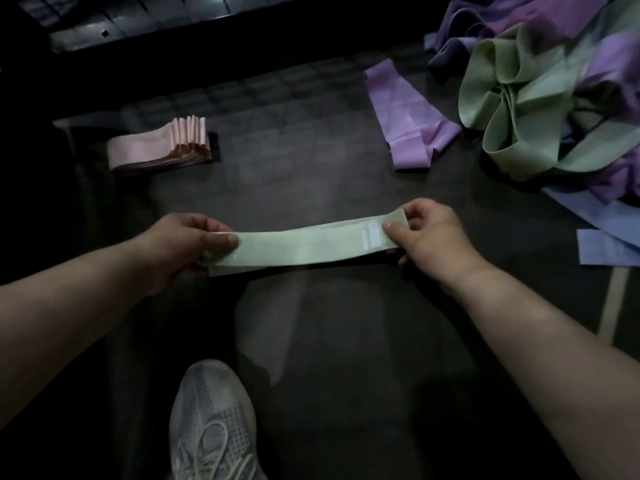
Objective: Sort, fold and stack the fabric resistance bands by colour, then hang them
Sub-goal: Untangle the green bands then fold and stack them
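Two hands on one green band (304,245) here, so I'd call this the flatten-it-out bit before a fold. The left hand (183,244) pinches the left end, thumb on top and fingers curled underneath. The right hand (429,233) does the same at the other end, with its thumb pressed down just beside the white printed label (372,237). Held like that, the band is stretched straight and flat in the air above the dark floor mat (294,161), a bit beyond the person's grey shoe (211,420). My guess is the light pull lines up both layers so the fold comes out square.

Placement of the rest makes sense too. A neat pink stack (159,147) sits on the mat off to the left, well apart from everything else, so that colour looks finished. Some purple bands (408,116) lie flat just beside the big messy heap (540,98) at the right, maybe the start of a purple pile, though I can't tell if they're folded. The heap itself is green, purple and blue all tangled together. A few blue bands (606,233) trail out of it near the right hand.

No green pile that I can see yet, so this one would probably start it. Plenty left to sort, and I can't make out anywhere to hang them in this dim light.
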The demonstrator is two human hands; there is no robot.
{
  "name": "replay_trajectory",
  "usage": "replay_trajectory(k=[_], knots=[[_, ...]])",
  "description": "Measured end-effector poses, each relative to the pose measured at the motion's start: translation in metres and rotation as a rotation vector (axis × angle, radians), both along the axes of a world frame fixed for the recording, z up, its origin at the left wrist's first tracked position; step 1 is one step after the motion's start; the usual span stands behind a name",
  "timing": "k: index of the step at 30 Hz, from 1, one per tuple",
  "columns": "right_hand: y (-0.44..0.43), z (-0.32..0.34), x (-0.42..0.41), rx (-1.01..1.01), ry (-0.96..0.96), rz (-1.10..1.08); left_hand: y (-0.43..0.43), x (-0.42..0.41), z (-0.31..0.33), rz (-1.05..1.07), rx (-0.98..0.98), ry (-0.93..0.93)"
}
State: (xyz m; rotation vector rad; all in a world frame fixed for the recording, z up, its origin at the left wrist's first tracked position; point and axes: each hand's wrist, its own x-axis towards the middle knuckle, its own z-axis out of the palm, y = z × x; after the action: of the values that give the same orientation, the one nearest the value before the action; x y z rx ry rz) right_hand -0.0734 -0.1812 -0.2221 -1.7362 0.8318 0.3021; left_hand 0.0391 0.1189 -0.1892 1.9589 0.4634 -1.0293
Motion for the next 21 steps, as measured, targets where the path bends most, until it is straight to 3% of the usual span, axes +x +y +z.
replay_trajectory(k=[6, 11, 15, 19, 21], knots=[[0.000, -0.010, 0.001, -0.135, 0.007, 0.089, 0.002, -0.015, -0.012, 0.017, 0.111, -0.210], [-0.008, -0.012, 0.002, -0.394, 0.068, 0.345, 0.011, -0.016, -0.025, 0.035, 0.192, -0.321], [-0.016, -0.006, -0.001, -0.408, 0.110, 0.607, 0.019, -0.010, -0.028, -0.429, 0.442, -0.436], [-0.023, -0.001, 0.003, -0.425, 0.080, 0.654, 0.019, -0.015, -0.017, -0.887, 0.619, -0.591], [-0.024, 0.001, 0.004, -0.432, 0.054, 0.665, 0.018, -0.015, -0.016, -0.999, 0.644, -0.634]])
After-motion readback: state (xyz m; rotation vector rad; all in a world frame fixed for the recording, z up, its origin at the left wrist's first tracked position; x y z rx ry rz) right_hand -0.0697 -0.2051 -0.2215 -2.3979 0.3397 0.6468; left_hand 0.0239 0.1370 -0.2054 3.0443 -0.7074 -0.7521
